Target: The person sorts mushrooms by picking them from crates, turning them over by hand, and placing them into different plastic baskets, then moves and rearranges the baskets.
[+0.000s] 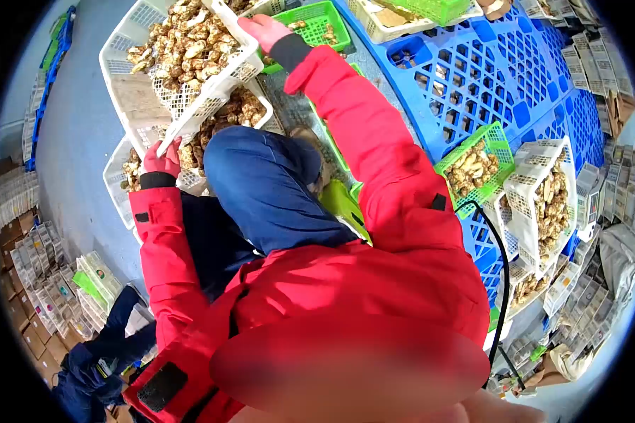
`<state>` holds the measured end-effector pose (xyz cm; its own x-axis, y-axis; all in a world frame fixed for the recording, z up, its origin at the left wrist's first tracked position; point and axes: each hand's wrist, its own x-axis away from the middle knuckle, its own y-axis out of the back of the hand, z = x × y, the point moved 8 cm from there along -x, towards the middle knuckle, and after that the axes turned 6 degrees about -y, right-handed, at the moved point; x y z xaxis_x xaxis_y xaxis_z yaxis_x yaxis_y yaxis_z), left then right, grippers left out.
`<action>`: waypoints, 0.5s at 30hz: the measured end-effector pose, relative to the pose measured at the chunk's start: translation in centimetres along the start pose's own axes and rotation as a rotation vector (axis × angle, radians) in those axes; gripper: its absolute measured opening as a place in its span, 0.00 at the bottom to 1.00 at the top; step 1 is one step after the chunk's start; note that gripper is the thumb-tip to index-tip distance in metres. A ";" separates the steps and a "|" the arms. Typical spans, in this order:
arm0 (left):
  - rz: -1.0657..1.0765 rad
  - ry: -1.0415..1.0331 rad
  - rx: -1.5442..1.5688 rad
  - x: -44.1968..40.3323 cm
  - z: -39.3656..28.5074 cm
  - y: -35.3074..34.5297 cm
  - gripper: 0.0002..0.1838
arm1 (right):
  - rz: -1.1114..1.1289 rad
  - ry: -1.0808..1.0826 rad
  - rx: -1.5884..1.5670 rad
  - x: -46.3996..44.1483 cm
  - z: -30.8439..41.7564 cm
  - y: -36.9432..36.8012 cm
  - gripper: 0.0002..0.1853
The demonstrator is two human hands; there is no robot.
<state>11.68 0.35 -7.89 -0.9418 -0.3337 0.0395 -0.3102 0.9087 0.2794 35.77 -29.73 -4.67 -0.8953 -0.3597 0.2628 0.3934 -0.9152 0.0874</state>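
Observation:
A white plastic crate [137, 106] sits tilted in front of me, with a heap of brown-and-cream mushrooms [190, 53] inside. My left hand [161, 158] is closed around its near corner. On the far right side of the same crate, my right hand [263, 30] grips the rim. Beneath it is another white crate [113, 173], also holding mushrooms and partly covered by the upper crate and my knee. Beyond my right hand lies a green basket [338, 25] with a few mushrooms.
Blue plastic pallets [465, 92] stretch along the right. On them are a green basket [502, 144] and a tilted white crate [522, 185], both with mushrooms. A black cable [504, 282] hangs by my right side. Another person's dark-clothed legs [95, 359] show at lower left, beside stacked boxes [42, 338].

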 end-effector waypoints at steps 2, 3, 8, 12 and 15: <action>-0.040 0.010 0.124 -0.7 2.8 0.9 0.08 | 0.067 0.105 0.102 -3.8 1.2 -3.4 0.33; 0.012 -0.091 -0.065 -0.3 0.3 -0.1 0.07 | 0.032 0.152 0.345 -7.8 0.2 -4.9 0.30; -0.060 -0.110 0.116 -2.1 5.3 1.2 0.09 | -0.165 0.144 0.923 -9.6 0.4 -4.4 0.23; -0.070 0.071 0.543 -0.9 2.3 0.6 0.08 | -0.225 0.068 0.841 -0.6 3.5 -0.7 0.19; -0.228 0.302 0.805 1.1 -4.4 -2.4 0.06 | -0.490 0.107 0.696 3.6 1.8 5.1 0.18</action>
<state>11.91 -3.29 -4.24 -0.8073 -0.4765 0.3483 -0.5897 0.6750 -0.4435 34.89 -35.35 -1.56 -0.9989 -0.0005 -0.0478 -0.0354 -0.6646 0.7463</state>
